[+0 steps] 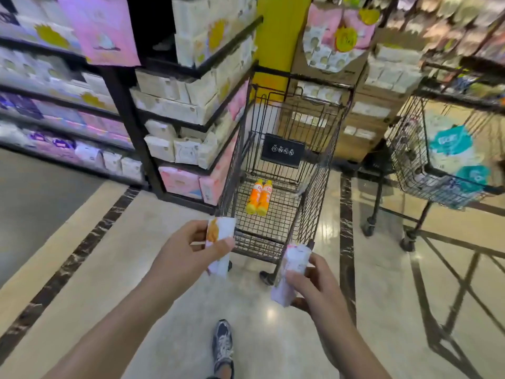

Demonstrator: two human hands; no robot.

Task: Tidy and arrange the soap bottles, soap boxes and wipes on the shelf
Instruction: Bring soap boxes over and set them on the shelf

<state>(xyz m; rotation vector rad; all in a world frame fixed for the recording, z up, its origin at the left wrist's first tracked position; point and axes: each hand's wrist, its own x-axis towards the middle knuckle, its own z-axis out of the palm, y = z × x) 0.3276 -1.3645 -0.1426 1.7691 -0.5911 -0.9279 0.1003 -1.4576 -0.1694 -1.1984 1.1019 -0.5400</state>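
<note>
My left hand (183, 255) grips a white soap box with an orange picture (220, 233), held upright over the floor just before the cart. My right hand (314, 283) grips a pale lilac soap box (291, 272), tilted, near the cart's front right corner. Two orange soap bottles (259, 198) lie side by side on the bottom of the wire shopping cart (319, 170). The black shelf unit (175, 110) to the cart's left holds stacked white and pink packs.
A second wire cart (404, 160) with teal-and-white packs stands at the right. Cardboard boxes (363, 121) and a yellow pillar (276, 39) rise behind the first cart. More shelves (54, 105) run along the left. My shoe (223, 346) is on the glossy floor.
</note>
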